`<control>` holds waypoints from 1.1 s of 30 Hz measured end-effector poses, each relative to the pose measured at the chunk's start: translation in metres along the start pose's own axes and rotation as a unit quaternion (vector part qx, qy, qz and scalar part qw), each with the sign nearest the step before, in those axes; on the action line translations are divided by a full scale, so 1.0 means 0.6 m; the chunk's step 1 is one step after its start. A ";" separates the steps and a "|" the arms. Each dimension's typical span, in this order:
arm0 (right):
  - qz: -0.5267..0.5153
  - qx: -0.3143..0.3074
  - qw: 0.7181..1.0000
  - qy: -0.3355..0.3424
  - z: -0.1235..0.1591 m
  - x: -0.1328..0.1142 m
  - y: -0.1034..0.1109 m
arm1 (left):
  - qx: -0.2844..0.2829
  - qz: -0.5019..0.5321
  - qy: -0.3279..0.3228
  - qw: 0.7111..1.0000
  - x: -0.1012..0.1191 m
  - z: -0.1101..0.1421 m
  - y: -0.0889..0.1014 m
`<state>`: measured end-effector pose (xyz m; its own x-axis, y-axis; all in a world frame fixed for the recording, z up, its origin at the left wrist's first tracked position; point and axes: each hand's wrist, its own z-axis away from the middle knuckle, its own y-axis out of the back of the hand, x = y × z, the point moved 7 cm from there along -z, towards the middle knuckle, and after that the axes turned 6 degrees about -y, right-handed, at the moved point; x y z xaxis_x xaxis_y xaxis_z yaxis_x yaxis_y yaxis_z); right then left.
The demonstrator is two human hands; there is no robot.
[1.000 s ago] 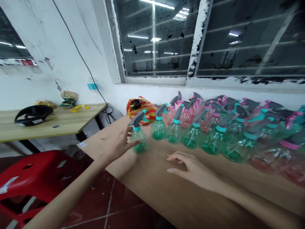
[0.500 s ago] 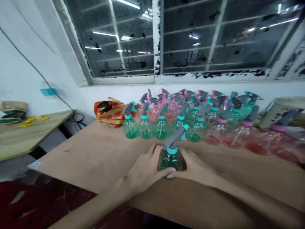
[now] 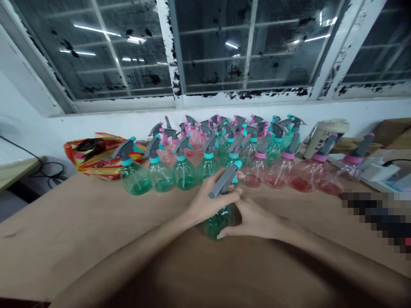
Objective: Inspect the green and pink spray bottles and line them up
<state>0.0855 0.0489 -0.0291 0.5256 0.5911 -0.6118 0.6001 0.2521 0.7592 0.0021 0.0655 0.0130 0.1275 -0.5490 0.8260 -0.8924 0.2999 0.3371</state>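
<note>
A green spray bottle [image 3: 218, 222] with a grey trigger head and turquoise nozzle stands on the wooden table in front of me. My left hand [image 3: 213, 194] is wrapped round its neck, just under the trigger head, hiding the collar. Lower down, my right hand [image 3: 253, 216] grips the round body from the right side, thumb across the front. Just behind it is a row of similar bottles: green ones with turquoise collars, such as this green bottle [image 3: 184, 173], and clear pink ones, such as this pink bottle [image 3: 302, 175].
More spray bottles crowd against the wall under the window [image 3: 212, 47]. A red and yellow plastic bag [image 3: 99, 156] lies at the left of the table [image 3: 80, 222]. To the right stand a pale cup-like container [image 3: 326, 132], a cardboard box [image 3: 393, 132] and a white device with a cable [image 3: 380, 169].
My left hand has moved up from the bottle's body to its neck. My right hand stays on the body. The view has swung right, showing more of the table's right side.
</note>
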 end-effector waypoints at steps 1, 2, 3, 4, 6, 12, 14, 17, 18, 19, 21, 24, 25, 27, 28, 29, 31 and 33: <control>0.006 0.001 1.000 -0.004 0.001 0.010 0.000 | 0.008 0.000 0.002 1.000 -0.005 -0.002 0.001; 0.014 -0.001 1.000 -0.002 0.003 0.022 0.000 | 0.017 -0.004 0.009 1.000 -0.010 -0.001 0.003; 0.026 -0.004 1.000 0.004 0.007 0.035 0.000 | 0.026 -0.011 0.019 0.999 -0.013 0.001 0.007; 0.042 -0.009 0.999 0.011 0.012 0.051 -0.001 | 0.035 -0.020 0.030 0.999 -0.016 0.003 0.011; 0.076 -0.014 0.997 0.013 0.025 0.089 -0.002 | 0.042 -0.035 0.055 0.997 -0.016 0.008 0.019; 0.114 0.000 0.993 -0.033 0.056 0.174 0.000 | 0.014 -0.121 0.054 0.991 0.009 0.004 0.018; 0.114 0.008 0.993 -0.038 0.059 0.178 0.000 | 0.019 -0.136 0.040 0.990 0.016 0.002 0.015; 0.113 0.018 0.993 -0.037 0.057 0.174 0.001 | 0.047 -0.133 0.034 0.989 0.018 0.003 0.016; 0.112 0.021 0.993 -0.037 0.057 0.172 0.001 | 0.057 -0.131 0.037 0.989 0.018 0.004 0.017; 0.111 0.022 0.993 -0.038 0.056 0.171 0.002 | 0.066 -0.128 0.041 0.989 0.018 0.004 0.019; 0.112 0.021 0.993 -0.043 0.056 0.170 0.003 | 0.076 -0.118 0.050 0.989 0.019 0.004 0.021; 0.114 0.018 0.992 -0.046 0.057 0.172 0.005 | 0.079 -0.101 0.050 0.991 0.024 0.001 0.023; 0.113 0.019 0.992 -0.045 0.057 0.172 0.005 | 0.082 -0.102 0.049 0.990 0.025 0.001 0.024; 0.110 0.019 0.993 -0.042 0.058 0.173 0.005 | 0.091 -0.114 0.048 0.988 0.026 0.000 0.028; 0.111 0.019 0.993 -0.041 0.058 0.174 0.005 | 0.092 -0.123 0.050 0.987 0.025 0.000 0.028; 0.112 0.017 0.993 -0.040 0.058 0.174 0.004 | 0.092 -0.131 0.052 0.986 0.023 0.000 0.028; 0.115 0.016 0.992 -0.037 0.058 0.175 0.002 | 0.093 -0.138 0.052 0.985 0.021 0.000 0.025; 0.115 0.018 0.993 -0.034 0.058 0.174 0.002 | 0.100 -0.128 0.050 0.985 0.018 0.001 0.022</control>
<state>0.1622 0.0844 -0.0999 0.6901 0.5768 -0.4371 0.4796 0.0879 0.8731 -0.0085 0.0631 0.0265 0.3928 -0.5041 0.7692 -0.8916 -0.0037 0.4529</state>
